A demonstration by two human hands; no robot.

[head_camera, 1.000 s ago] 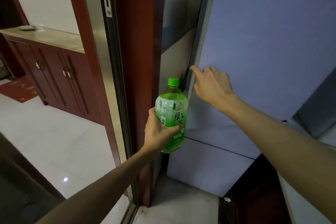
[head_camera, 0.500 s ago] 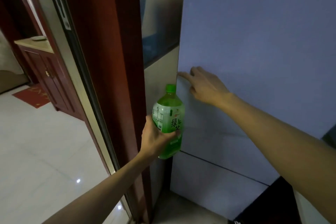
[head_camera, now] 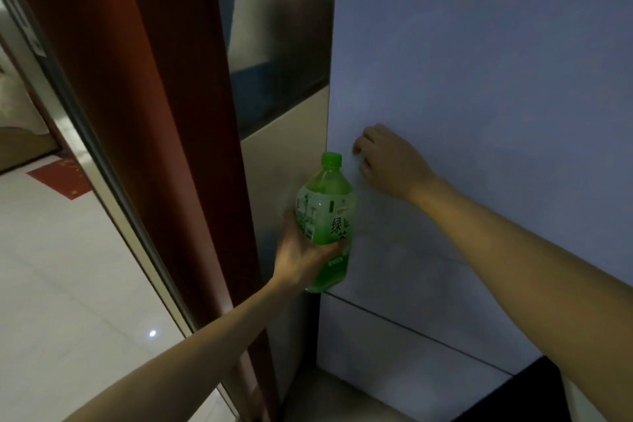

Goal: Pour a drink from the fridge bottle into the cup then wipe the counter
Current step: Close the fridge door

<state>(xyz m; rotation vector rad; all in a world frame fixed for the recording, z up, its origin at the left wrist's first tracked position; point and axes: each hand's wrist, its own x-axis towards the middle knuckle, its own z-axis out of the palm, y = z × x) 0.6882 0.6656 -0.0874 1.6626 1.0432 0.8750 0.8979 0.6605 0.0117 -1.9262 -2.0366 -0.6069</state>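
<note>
A green tea bottle [head_camera: 325, 212] with a green cap and a white-and-green label stands upright in my left hand [head_camera: 301, 257], which grips its lower half. It hangs just left of the pale blue fridge door [head_camera: 479, 79]. My right hand [head_camera: 387, 161] rests against that door near its left edge, fingers curled inward and nothing held in it. The door sits flush with the fridge body. No cup or counter is in view.
A dark red door frame [head_camera: 154, 113] with a metal strip stands at the left, close to the bottle. Shiny white floor tiles [head_camera: 68, 284] and a red mat [head_camera: 63, 178] lie beyond it. A lower fridge drawer [head_camera: 394, 360] sits below the door.
The fridge door has swung shut under my right hand, whose fingers went from stretched flat to curled. The view has turned right. The bottle stays in my left hand.
</note>
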